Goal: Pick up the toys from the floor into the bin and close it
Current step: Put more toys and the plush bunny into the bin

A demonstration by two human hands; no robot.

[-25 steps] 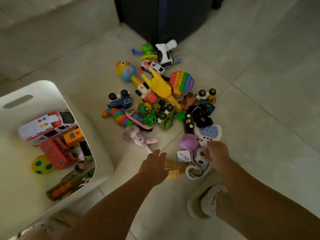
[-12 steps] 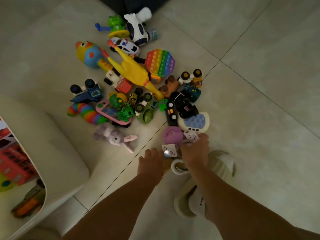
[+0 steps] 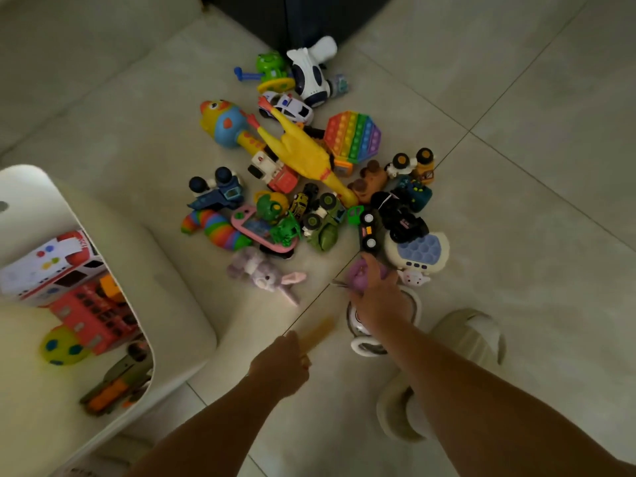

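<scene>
My left hand [image 3: 280, 368] clamps a blurred yellow stick toy [image 3: 318, 332], my right hand [image 3: 377, 297] closes fingers over a purple ball [image 3: 356, 275]; the white bin [image 3: 144, 304] holds few toys, most of the pile [image 3: 309, 187] remains, lid unseen.

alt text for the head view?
Left hand holds a blurred yellow stick while the right hand closes on a purple toy at the near edge of a toy pile; a white bin sits left.
</scene>
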